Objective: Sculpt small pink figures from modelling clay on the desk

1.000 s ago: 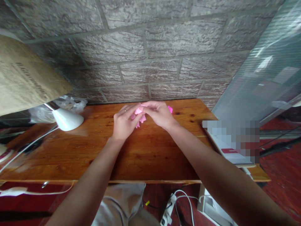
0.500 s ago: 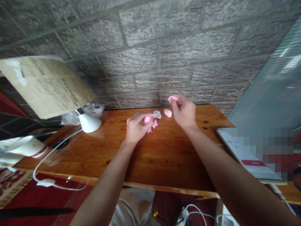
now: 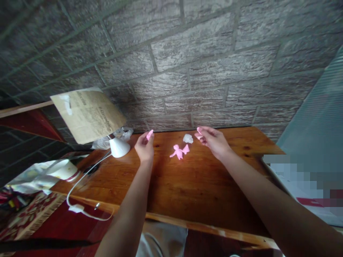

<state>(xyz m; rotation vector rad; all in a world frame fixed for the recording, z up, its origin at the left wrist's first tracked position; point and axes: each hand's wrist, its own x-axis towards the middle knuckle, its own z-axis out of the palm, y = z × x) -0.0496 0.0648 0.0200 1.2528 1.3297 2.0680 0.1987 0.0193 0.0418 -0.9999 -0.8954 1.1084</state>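
Note:
My left hand (image 3: 145, 147) is closed, pinching a small pink piece of what looks like modelling clay (image 3: 149, 134) between thumb and fingers. My right hand (image 3: 214, 142) pinches another pink clay piece (image 3: 198, 130); a paler pink lump (image 3: 198, 136) shows just below those fingertips, and whether they touch it I cannot tell. Between the hands a small pink clay figure (image 3: 179, 152) with a round head and outstretched limbs lies on the table. At its right side sits a pink triangular piece (image 3: 185, 149). Behind them is a whitish translucent lump (image 3: 188, 138).
A lamp with a white base (image 3: 119, 147) and newsprint shade (image 3: 89, 116) stands at left, a plastic bag behind it. Its white cord (image 3: 88, 171) hangs over the wooden table's (image 3: 184, 192) front edge. Farther left lies a paper cup (image 3: 64, 170). A tablet-like device (image 3: 289, 182) is at right; a brick wall rises behind.
My left hand has moved left, away from the pink figure, uncovering it, with a pink piece in its fingers. My right hand has come down toward the table. The view has shifted.

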